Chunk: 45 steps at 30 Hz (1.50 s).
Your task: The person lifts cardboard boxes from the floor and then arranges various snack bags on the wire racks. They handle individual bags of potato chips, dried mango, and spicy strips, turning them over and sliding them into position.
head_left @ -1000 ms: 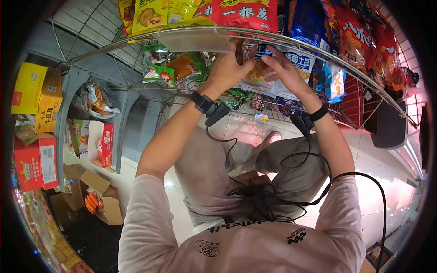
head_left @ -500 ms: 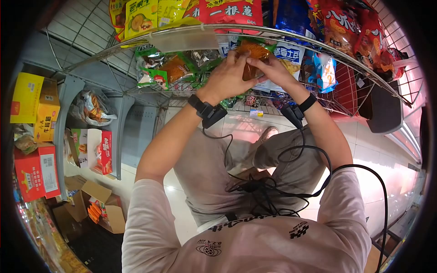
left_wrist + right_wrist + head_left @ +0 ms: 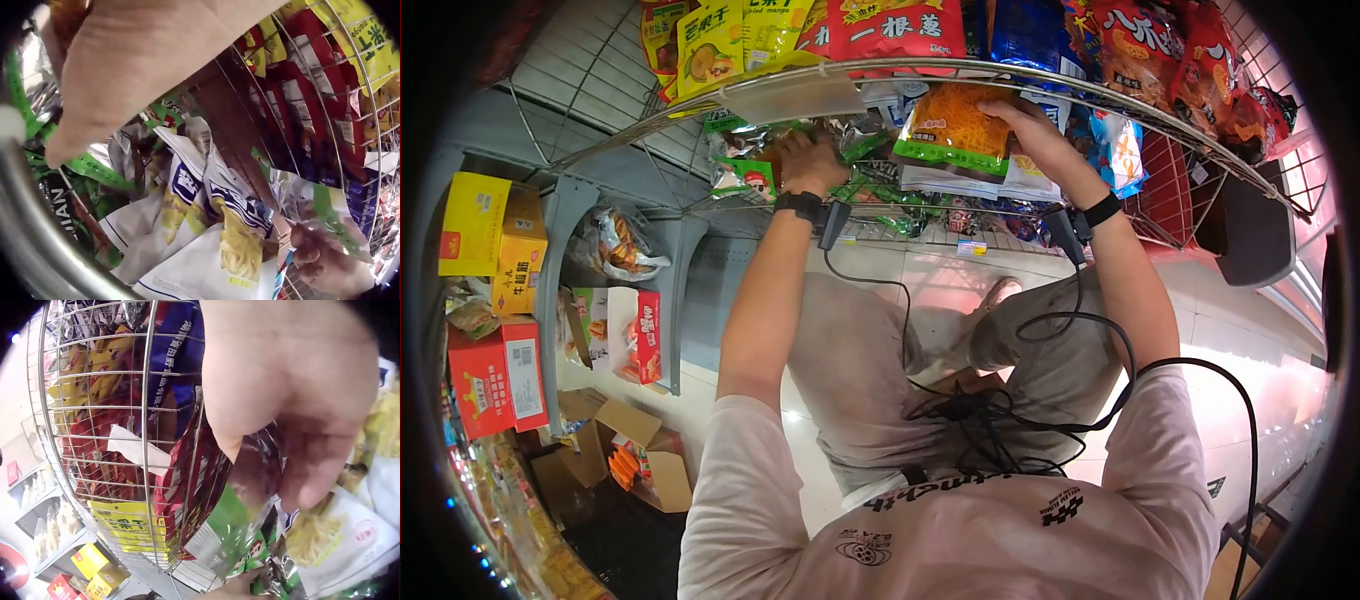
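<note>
My right hand (image 3: 1050, 145) pinches the right edge of an orange snack bag (image 3: 955, 125) with a green lower band, tilted over white potato snack bags (image 3: 240, 244) in the lower wire basket. In the right wrist view the right hand (image 3: 294, 387) has its fingers and thumb on the clear, green-edged bag (image 3: 228, 515). My left hand (image 3: 808, 162) lies with spread fingers on green and silver packets (image 3: 745, 175) at the basket's left; what is under its fingertips is partly hidden. The left hand (image 3: 144, 69) fills the top of the left wrist view.
A curved wire rim (image 3: 800, 75) passes above both hands, with red bags (image 3: 900, 35) and yellow bags (image 3: 710, 45) behind it. Blue-white packets (image 3: 1118, 150) sit at the right. Grey shelving (image 3: 570, 270) with boxes stands left; black cables (image 3: 1130, 350) hang over the lap.
The orange bag, earlier between both hands, now lies flatter in the right hand alone. My left hand has let go of it and moved left onto the green packets.
</note>
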Each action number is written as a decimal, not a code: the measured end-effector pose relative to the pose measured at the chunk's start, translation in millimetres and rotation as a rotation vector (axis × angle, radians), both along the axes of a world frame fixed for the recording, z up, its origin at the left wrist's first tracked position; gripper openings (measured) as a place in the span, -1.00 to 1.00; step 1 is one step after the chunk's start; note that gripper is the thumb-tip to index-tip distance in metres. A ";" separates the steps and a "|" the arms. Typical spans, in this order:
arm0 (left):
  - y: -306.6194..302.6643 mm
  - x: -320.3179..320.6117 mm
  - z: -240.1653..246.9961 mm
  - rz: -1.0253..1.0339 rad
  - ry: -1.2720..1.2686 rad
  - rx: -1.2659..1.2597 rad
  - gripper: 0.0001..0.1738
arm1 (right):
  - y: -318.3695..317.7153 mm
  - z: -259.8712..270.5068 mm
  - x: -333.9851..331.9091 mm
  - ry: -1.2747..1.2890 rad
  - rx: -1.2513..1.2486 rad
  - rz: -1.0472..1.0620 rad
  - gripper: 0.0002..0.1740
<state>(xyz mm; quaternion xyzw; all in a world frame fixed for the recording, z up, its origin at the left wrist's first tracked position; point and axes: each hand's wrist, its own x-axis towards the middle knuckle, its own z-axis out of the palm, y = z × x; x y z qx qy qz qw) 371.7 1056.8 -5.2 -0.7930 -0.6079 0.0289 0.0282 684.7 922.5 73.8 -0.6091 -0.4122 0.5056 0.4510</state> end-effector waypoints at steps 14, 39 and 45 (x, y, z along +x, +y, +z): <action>-18.0 30.6 59.1 -0.158 -0.707 0.230 -0.54 | -4.5 2.4 1.5 0.076 0.029 0.016 -0.37; 16.2 9.2 39.9 0.027 -1.099 -0.255 -0.43 | 12.4 -15.8 7.3 0.339 0.040 0.167 -0.51; 4.7 9.6 47.5 0.025 -1.637 -0.136 -0.68 | 19.5 -26.6 14.1 0.651 0.100 0.183 -0.59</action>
